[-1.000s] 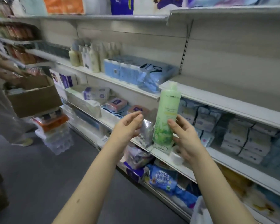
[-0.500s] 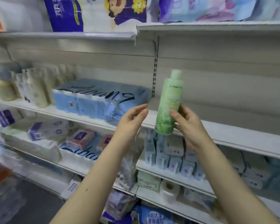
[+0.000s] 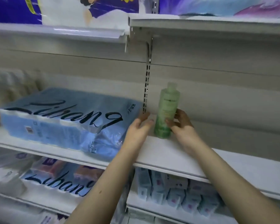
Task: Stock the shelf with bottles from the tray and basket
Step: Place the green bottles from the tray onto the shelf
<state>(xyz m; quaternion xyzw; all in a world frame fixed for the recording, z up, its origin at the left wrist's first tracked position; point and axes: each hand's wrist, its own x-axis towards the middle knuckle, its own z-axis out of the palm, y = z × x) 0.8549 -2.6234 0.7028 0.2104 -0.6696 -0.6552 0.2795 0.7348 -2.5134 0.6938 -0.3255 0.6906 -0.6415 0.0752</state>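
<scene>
On the shelf (image 3: pixel 233 160) the green bottle (image 3: pixel 166 113) stands upright in the grip of the right hand (image 3: pixel 182 126), curled round its lower half, while the left hand (image 3: pixel 139 127) lies straight-fingered and empty just beside it.

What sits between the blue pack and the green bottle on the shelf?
Between pack and bottle: the open left hand over bare shelf, seen in the head view.
</scene>
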